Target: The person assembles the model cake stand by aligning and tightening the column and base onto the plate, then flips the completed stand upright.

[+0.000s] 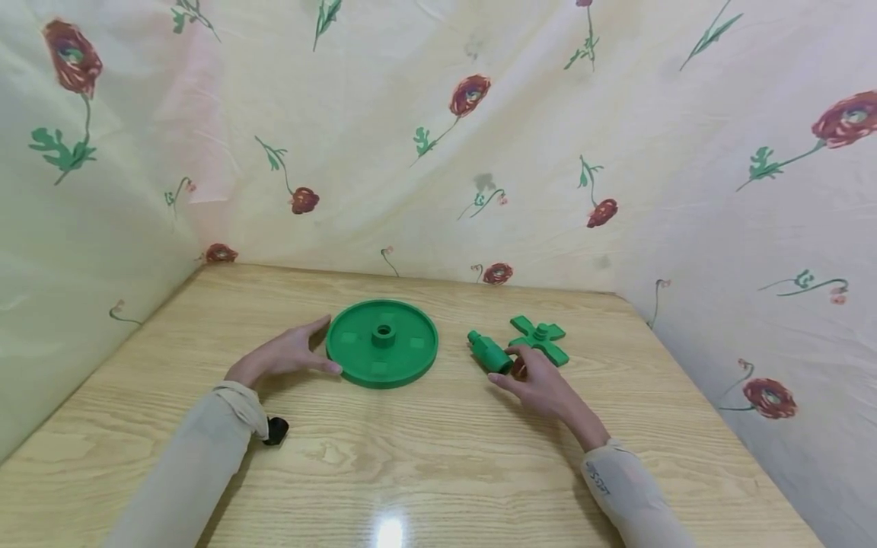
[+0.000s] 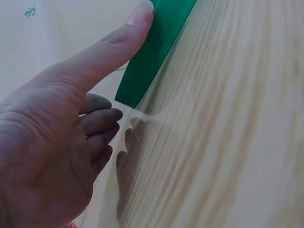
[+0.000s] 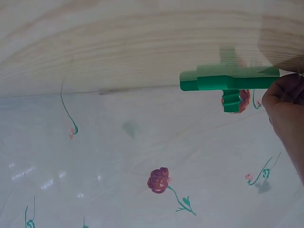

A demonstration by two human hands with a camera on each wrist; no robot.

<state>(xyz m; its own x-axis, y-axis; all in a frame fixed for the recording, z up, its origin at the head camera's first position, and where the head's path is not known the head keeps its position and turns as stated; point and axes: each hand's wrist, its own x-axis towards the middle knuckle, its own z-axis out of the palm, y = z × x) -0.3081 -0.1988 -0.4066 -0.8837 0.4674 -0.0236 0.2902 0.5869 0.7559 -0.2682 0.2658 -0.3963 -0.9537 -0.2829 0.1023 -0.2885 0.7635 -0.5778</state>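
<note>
A round green disc (image 1: pixel 356 354) with a raised rim and a hollow centre hub lies on the wooden table. My left hand (image 1: pixel 291 354) is at its left edge, thumb and fingers spread apart; in the left wrist view the thumb (image 2: pixel 118 45) overlaps the disc's side (image 2: pixel 152 52). To the right, a stepped green cylinder (image 1: pixel 488 352) lies on its side, its narrow tip pointing away. Around its near end is my right hand (image 1: pixel 537 380), with thumb and index finger apart; whether they touch it is unclear. The right wrist view shows the cylinder (image 3: pixel 237 81) beside bent fingers.
A green cross-shaped piece (image 1: pixel 541 335) with a central stub lies just behind the right hand. Flower-printed cloth (image 1: pixel 384 152) stands along the table's back and sides. A small black object (image 1: pixel 276 431) shows by the left sleeve.
</note>
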